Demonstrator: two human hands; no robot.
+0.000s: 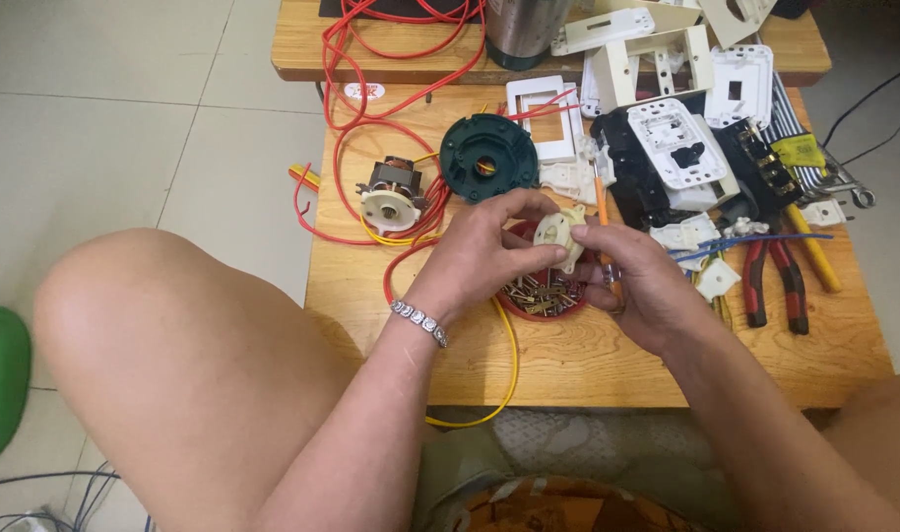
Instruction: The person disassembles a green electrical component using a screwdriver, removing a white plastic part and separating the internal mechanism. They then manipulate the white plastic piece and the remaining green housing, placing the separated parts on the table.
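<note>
over the small wooden table (588, 365), just above a red dish of brass bits (544, 296), i see both hands meeting on a cream plastic switch part (558, 236). that part sits between the two hands, held up off the table, its round face turned toward me and slightly up; it has no strong long axis that i can make out, more a disc with a small tab at the top right. my left hand (484, 246) comes in from the left with the wrist bent, fingers curled round the left edge of the part and the thumb pressed on its face, so it is pinching it. my right hand (637, 281) comes in from the right and lies just as near; its thumb and forefinger touch the part's right edge, while the other fingers fold round an orange-handled screwdriver (602, 212) whose shaft points up and away from me, toward the heap of white switch plates (667, 143). a green round housing (487, 156) lies just beyond the hands, a small motor (391, 197) off to the left among red wire (356, 108), and red-handled pliers (775, 271) well to the right.
</note>
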